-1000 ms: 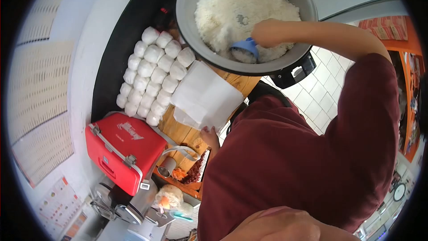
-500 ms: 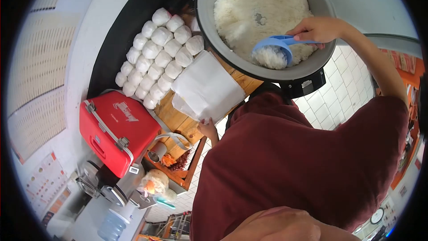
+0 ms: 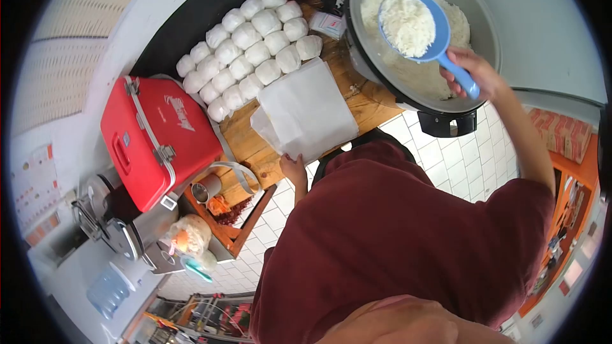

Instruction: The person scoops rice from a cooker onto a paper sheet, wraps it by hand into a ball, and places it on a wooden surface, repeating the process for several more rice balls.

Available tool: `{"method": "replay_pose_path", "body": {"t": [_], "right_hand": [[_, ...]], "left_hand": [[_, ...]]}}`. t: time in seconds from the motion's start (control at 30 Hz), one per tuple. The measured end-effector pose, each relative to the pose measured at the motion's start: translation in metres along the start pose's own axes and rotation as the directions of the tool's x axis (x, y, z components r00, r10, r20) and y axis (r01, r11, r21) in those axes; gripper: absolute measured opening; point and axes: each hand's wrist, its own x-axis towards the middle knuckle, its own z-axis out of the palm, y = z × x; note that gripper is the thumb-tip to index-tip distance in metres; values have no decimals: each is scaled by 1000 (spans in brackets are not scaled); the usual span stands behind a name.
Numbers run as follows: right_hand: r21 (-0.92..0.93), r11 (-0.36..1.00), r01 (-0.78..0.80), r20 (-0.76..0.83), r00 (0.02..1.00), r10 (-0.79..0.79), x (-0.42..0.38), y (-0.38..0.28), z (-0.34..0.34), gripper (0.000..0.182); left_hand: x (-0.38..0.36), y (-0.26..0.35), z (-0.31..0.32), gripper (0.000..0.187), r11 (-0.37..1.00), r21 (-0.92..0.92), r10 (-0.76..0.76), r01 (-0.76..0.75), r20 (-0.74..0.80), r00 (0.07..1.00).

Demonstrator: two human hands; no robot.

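Heaped with white rice (image 3: 408,23), a blue scoop (image 3: 442,25) is raised level over the pot. My right hand (image 3: 473,75) is closed around its handle. Below it, more cooked rice fills the large grey pot (image 3: 488,32). My left hand (image 3: 294,169) has its fingers closed at the near edge of a stack of white paper sheets (image 3: 309,111), which lies on the wooden table (image 3: 245,143). Just beyond the paper, several rows of round white paper-wrapped bundles (image 3: 245,36) sit close together.
A red cooler box (image 3: 162,134) with a white strap stands left of the bundles. Near it are a metal cup (image 3: 206,189) and an orange item (image 3: 218,205). A small white packet (image 3: 327,24) lies beside the pot. White floor tiles (image 3: 456,153) show below.
My right hand has lifted the scoop from the rice and turned it level, now full. My left hand stays at the paper's edge. The whole view has shifted a little.
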Motion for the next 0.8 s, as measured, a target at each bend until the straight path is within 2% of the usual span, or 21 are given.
{"method": "replay_pose_path", "body": {"t": [0.03, 0.07, 0.1, 0.17, 0.2, 0.23, 0.3, 0.37, 0.43, 0.5, 0.57, 0.6, 0.63, 0.7, 0.73, 0.77, 0.8], "right_hand": [[143, 988, 50, 86, 994, -63, -4, 10, 13, 32], [262, 963, 63, 189, 975, -115, -6, 24, 23, 33], [427, 904, -40, 282, 955, -91, -9, 33, 35, 50], [536, 840, -82, 396, 904, -164, -5, 64, 64, 44], [614, 766, -191, 451, 881, -141, -4, 84, 77, 41], [675, 677, -294, 502, 856, -129, -6, 99, 87, 38], [705, 661, -256, 488, 852, -191, -13, 112, 101, 36], [659, 750, -55, 394, 875, -281, -24, 102, 82, 37], [507, 852, 132, 292, 904, -313, -41, 70, 54, 35], [132, 958, 256, 105, 957, -270, -60, 36, 30, 36], [-151, 967, 204, -145, 963, -226, -65, 5, 23, 36], [-294, 950, 106, -223, 959, -176, -64, -7, 14, 34], [-286, 951, 115, -246, 951, -189, -58, -14, 5, 34], [-582, 794, -179, -285, 959, 8, -40, -25, -17, 36], [-719, 653, -240, -288, 957, 34, -28, -28, -27, 33], [-704, 665, -248, -292, 955, 47, -16, -30, -34, 33], [-829, 487, -275, -257, 961, 106, -2, -33, -39, 32]], "left_hand": [[-1, 3, -2, 49, 1000, -3, 24, -24, 16, 1000], [-2, 7, -4, 43, 997, -24, 70, -70, -3, 998], [-4, 11, -5, 43, 998, -24, 57, -57, -14, 998], [-4, 13, -9, 38, 989, -146, 29, -20, 58, 998], [-3, 4, -6, 28, 988, -87, 130, -127, 25, 991], [-3, 2, -10, 28, 989, -84, 121, -119, 19, 992], [3, 0, -13, 19, 988, -26, 154, -152, 129, 980], [6, -5, -13, 18, 988, -40, 150, -146, 147, 978], [9, -13, -13, 21, 990, -63, 132, -123, 182, 974], [12, -13, -13, 26, 990, -13, 142, -142, 193, 971], [14, -15, -12, 29, 979, 47, 184, -197, 202, 962], [17, -22, -10, 30, 975, 59, 194, -213, 231, 953], [17, -25, -8, 32, 973, 33, 216, -229, 232, 949], [20, -26, -10, 34, 977, 102, 153, -187, 278, 948], [21, -26, -9, 35, 985, 75, 130, -157, 283, 950], [21, -29, -10, 36, 991, 56, 98, -119, 290, 952], [20, -26, -11, 36, 990, 73, 94, -121, 301, 949]]}}
